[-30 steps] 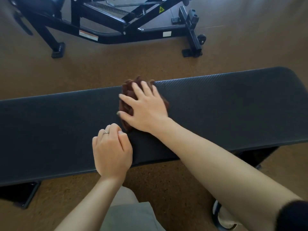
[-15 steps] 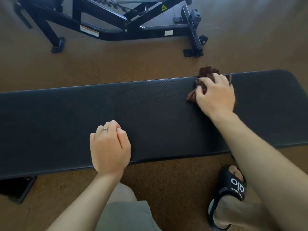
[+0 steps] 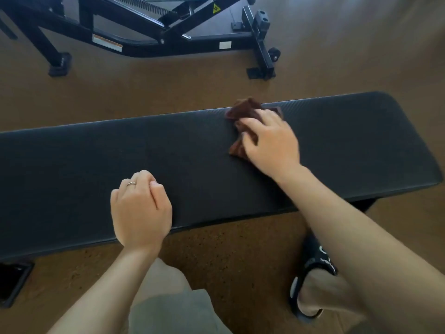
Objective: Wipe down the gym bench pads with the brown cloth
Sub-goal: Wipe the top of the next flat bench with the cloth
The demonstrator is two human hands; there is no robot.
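A long flat bench pad in black textured vinyl runs across the view on a brown speckled floor. Beyond the pad's far edge stands a black adjustable bench frame carrying a white-and-orange label, a small white sticker and a yellow triangular warning sticker; none of their text is readable. On the near side of the pad a black slide sandal bears white lettering, partly hidden by the forearm. The right hand presses down on the bunched brown cloth, fingers curled into it, near the pad's far edge. Half a second ago cloth and hand sat further toward the pad's right end; they are now nearer its middle. The left hand, wearing a ring, rests clenched and empty on the pad's near edge, unmoved.
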